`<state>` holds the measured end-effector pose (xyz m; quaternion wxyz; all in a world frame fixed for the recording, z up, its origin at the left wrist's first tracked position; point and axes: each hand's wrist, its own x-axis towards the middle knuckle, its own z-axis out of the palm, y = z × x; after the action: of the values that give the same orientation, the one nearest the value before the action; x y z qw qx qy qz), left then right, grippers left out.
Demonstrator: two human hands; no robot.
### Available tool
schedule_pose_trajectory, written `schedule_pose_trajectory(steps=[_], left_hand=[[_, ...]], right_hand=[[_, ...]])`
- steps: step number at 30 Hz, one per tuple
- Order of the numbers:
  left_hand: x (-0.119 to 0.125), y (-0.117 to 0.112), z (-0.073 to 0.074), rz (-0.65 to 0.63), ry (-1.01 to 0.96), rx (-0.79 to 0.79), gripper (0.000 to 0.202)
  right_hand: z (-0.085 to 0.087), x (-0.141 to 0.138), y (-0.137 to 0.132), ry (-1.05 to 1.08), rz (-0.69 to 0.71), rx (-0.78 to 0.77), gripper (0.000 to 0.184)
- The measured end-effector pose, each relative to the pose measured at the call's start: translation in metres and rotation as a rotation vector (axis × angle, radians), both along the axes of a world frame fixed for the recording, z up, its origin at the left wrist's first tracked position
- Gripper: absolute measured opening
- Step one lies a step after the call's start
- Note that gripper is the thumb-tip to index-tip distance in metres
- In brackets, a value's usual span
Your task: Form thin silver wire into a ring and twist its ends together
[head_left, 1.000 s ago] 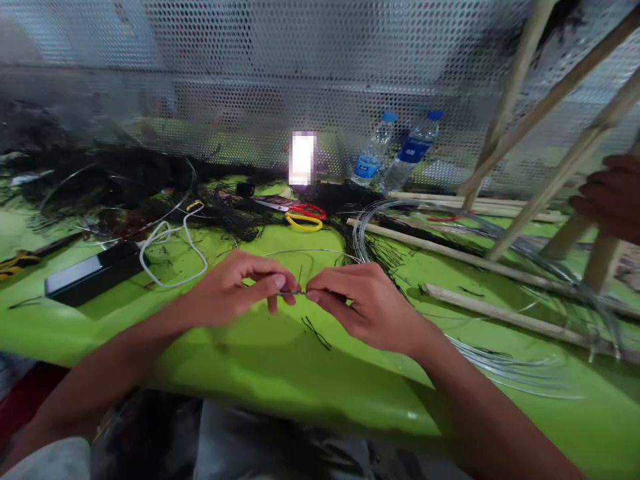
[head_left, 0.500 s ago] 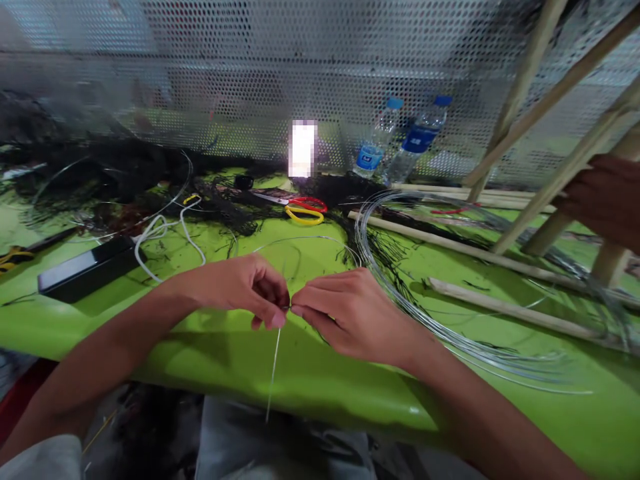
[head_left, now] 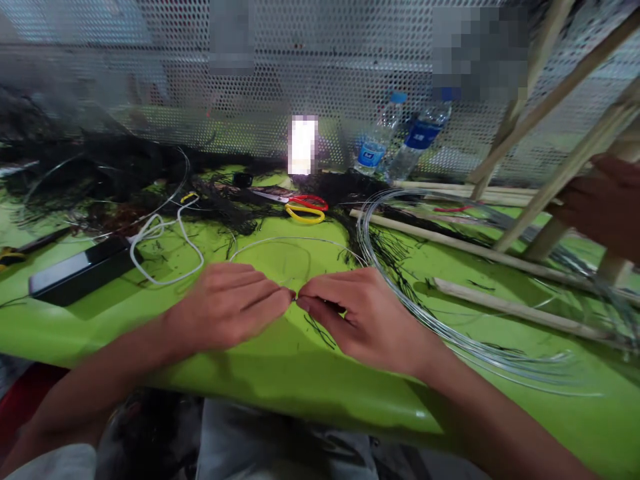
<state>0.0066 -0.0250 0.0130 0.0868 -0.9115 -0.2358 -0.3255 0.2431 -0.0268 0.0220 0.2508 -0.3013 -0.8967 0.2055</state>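
Note:
Over the front of the green table [head_left: 260,393], my left hand [head_left: 235,303] is closed in a pinch, its knuckles turned up. My right hand [head_left: 363,313] pinches from the other side, fingertips almost meeting the left ones. Between them a tiny bit of metal wire [head_left: 295,298] shows; the fingers cover the rest. A thin wire loop [head_left: 300,239] arcs on the table just behind both hands. Beside my right forearm lies a big coil of silvery wire [head_left: 367,230].
Behind lie scissors [head_left: 306,207] with red and yellow handles, and black fibre strands [head_left: 233,210]. A black box [head_left: 80,270] and white cord [head_left: 200,257] sit left. Two water bottles [head_left: 371,150] lean at the mesh panel [head_left: 320,80]. Right are wooden sticks [head_left: 510,310] and another person's hand [head_left: 600,207].
My left hand has rolled over, palm now downward, and the wire end that hung below it no longer shows there. My right hand stays nearly in place, still pinching.

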Motion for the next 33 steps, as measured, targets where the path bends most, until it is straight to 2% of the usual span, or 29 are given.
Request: schedule_pose_trajectory(steps=[3,4,5,6,8,10,12,14,17,20,24,27,30,33], left_hand=[[0.003,-0.003,-0.003,-0.020,0.070,0.318,0.012],[0.005,-0.004,-0.004,0.021,0.065,0.330,0.013],[0.007,-0.005,-0.003,0.082,0.051,0.269,0.016],[0.008,-0.005,-0.001,0.145,0.041,0.151,0.018],[0.009,-0.003,0.004,0.230,0.057,-0.215,0.017],[0.007,0.000,0.011,0.210,0.090,-0.611,0.012],[0.003,0.004,0.017,0.127,0.059,-0.908,0.015],[0.000,0.008,0.019,0.039,-0.067,-1.103,0.017],[-0.001,0.011,0.017,-0.036,-0.252,-1.234,0.016],[0.002,0.009,0.015,0.002,-0.323,-1.161,0.012],[0.007,0.002,0.013,0.069,-0.346,-0.973,0.013],[0.007,0.001,0.007,0.074,-0.384,-0.806,0.009],[0.002,0.008,-0.005,-0.003,-0.344,-0.484,0.012],[-0.004,0.020,-0.013,-0.106,-0.150,-0.123,0.022]], right_hand=[[0.001,0.000,-0.001,0.024,0.002,0.022,0.026],[0.001,0.000,-0.001,0.028,-0.008,0.040,0.026],[0.000,0.001,-0.001,0.023,-0.021,0.060,0.025],[-0.001,0.001,-0.001,0.016,-0.035,0.083,0.024],[-0.003,0.001,0.000,-0.014,-0.061,0.125,0.023],[-0.005,0.001,0.001,-0.054,-0.068,0.150,0.024],[-0.006,0.001,0.001,-0.080,-0.062,0.152,0.025],[-0.006,0.001,0.001,-0.083,-0.061,0.127,0.025],[-0.005,0.003,0.001,-0.040,-0.068,0.086,0.023],[-0.003,0.004,0.001,0.020,-0.073,0.085,0.020],[-0.002,0.003,0.002,0.053,-0.086,0.077,0.019],[-0.001,0.002,0.001,0.079,-0.108,0.050,0.020],[0.000,0.002,0.001,0.099,-0.130,0.027,0.020],[-0.001,0.004,0.002,0.079,-0.147,0.027,0.021]])
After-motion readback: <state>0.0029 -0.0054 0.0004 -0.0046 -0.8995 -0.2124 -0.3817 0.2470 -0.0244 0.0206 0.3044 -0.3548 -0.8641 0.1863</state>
